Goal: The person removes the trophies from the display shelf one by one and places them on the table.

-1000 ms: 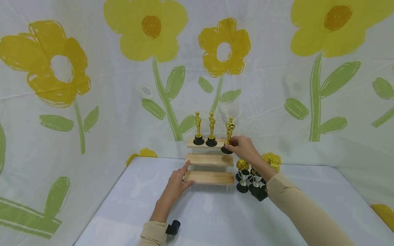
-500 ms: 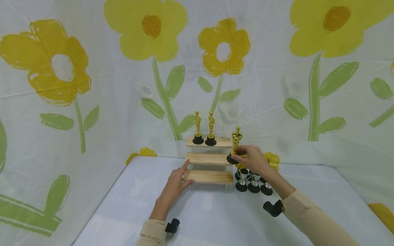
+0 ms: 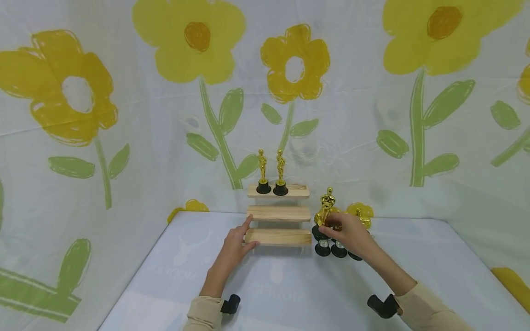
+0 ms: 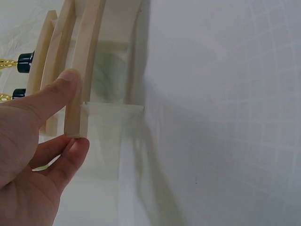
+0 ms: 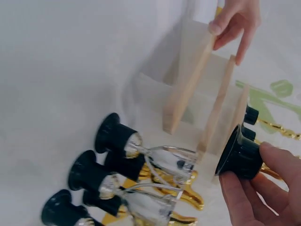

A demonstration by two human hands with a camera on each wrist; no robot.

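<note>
My right hand (image 3: 352, 235) pinches a gold statuette trophy (image 3: 327, 201) by its black base, upright, to the right of a three-tier wooden shelf (image 3: 278, 236). In the right wrist view, thumb and fingers press the sides of the round base (image 5: 247, 160). My left hand (image 3: 233, 248) holds the left end of the shelf. Seen from the left wrist, its thumb and fingers pinch the lowest board (image 4: 77, 106). Two more gold statuettes, one at the left (image 3: 262, 170) and one beside it (image 3: 280, 171), stand on the top tier.
Silver cup trophies (image 5: 164, 165) on black bases stand on the white table (image 3: 182, 266) right of the shelf, partly behind my right hand. Gold trophies (image 3: 363, 217) stand behind them. A flower-printed cloth (image 3: 339, 138) hangs behind the table.
My right hand has carried the gold statuette from the top tier's right end down and to the right, over by the cup trophies. The left hand has stayed on the shelf.
</note>
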